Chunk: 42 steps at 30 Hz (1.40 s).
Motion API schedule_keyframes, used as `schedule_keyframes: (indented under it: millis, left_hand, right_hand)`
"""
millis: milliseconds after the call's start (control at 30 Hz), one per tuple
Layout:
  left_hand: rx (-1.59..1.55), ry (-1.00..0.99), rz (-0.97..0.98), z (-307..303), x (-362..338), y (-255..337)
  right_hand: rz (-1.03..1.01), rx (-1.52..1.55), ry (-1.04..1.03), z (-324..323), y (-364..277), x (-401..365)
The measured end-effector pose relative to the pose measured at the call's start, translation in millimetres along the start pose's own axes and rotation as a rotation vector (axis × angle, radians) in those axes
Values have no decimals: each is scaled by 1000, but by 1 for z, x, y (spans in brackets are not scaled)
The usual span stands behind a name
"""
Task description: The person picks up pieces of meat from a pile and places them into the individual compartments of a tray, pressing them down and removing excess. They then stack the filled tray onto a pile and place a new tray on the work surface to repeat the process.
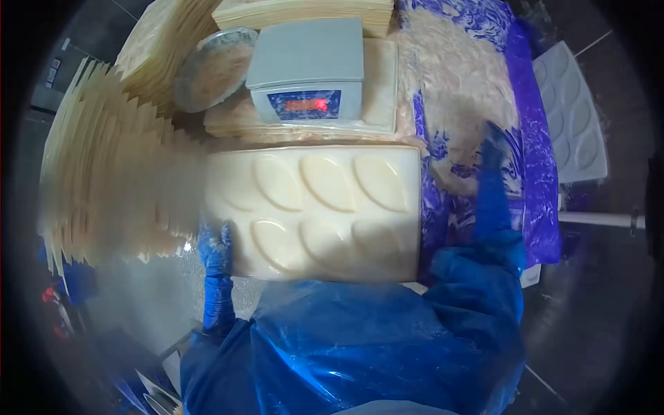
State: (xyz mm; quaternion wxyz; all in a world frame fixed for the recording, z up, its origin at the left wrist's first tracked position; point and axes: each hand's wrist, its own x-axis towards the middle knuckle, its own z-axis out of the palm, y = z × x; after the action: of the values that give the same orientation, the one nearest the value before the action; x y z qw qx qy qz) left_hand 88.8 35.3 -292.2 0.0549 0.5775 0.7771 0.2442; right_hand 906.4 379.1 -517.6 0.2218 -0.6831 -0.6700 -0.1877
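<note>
A cream-white mold tray (328,216) with two rows of leaf-shaped hollows lies in front of my body. My left hand (216,247), in a blue glove, is at the tray's lower left edge, with the thumb by the rim and the fingers closed along it. To the right, my right hand (493,142), also gloved, reaches into a large slab of pale pink ground meat (460,83) lying on purple film (538,159). Its fingers are dark and blurred, so their closing cannot be made out.
Behind the tray stands a grey scale (306,59) with a red lit display. A round, smeared metal bowl (216,69) leans beside it. Tall stacks of thin pale sheets (97,166) rise at the left. Another white mold (570,114) is at the far right.
</note>
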Motion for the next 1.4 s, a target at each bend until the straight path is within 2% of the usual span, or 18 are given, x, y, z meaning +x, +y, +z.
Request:
schedule_keyframes:
  millis: [33, 100, 133, 167, 200, 300, 433, 533, 633, 700, 733, 767, 800, 833, 867, 900, 1033, 1400]
  left_hand:
    - [-35, 33, 1, 6, -1, -1]
    - [-19, 36, -31, 10, 0, 5]
    - [0, 47, -61, 4, 1, 3]
    - [188, -108, -201, -10, 12, 27]
    - [-188, -120, -406, -24, 12, 56]
    - [303, 36, -122, -4, 3, 13]
    - [244, -63, -263, -11, 12, 21]
    - [133, -85, -273, -1, 2, 43]
    - [75, 270, 8, 11, 24, 82]
    - [-296, 53, 227, 42, 43, 141]
    - [-513, 57, 481, 61, 64, 184]
    - [-892, -143, 655, 75, 81, 236]
    - [-937, -12, 1110, 112, 100, 280]
    - [-739, -263, 1071, 141, 98, 318]
    - [-626, -311, 1111, 147, 97, 361]
    - [-543, -202, 1133, 184, 95, 388]
    - [-347, -311, 1084, 250, 89, 435]
    - [-378, -631, 1041, 256, 95, 433]
  right_hand:
    - [196, 27, -96, -66, -3, 21]
    - [217, 75, -132, -96, 11, 34]
    - [179, 116, -151, -102, 11, 40]
    - [96, 204, -172, -99, -2, 53]
    - [7, 311, -200, -94, -25, 68]
    - [-213, 556, -325, -95, -116, 93]
    - [-452, 714, -434, -145, -207, 82]
    - [-576, 779, -472, -192, -214, 57]
    - [-578, 790, -510, -231, -207, 39]
    - [-477, 785, -533, -244, -205, 31]
    - [-426, 786, -536, -249, -201, 28]
    - [-371, 792, -530, -254, -196, 23]
    - [-318, 800, -522, -259, -192, 18]
    - [-277, 807, -508, -262, -189, 15]
    - [-224, 819, -500, -266, -184, 11]
    - [-183, 841, -496, -267, -186, 7]
    - [-30, 925, -443, -271, -188, -2]
    - [148, 1119, -317, -290, -246, -10]
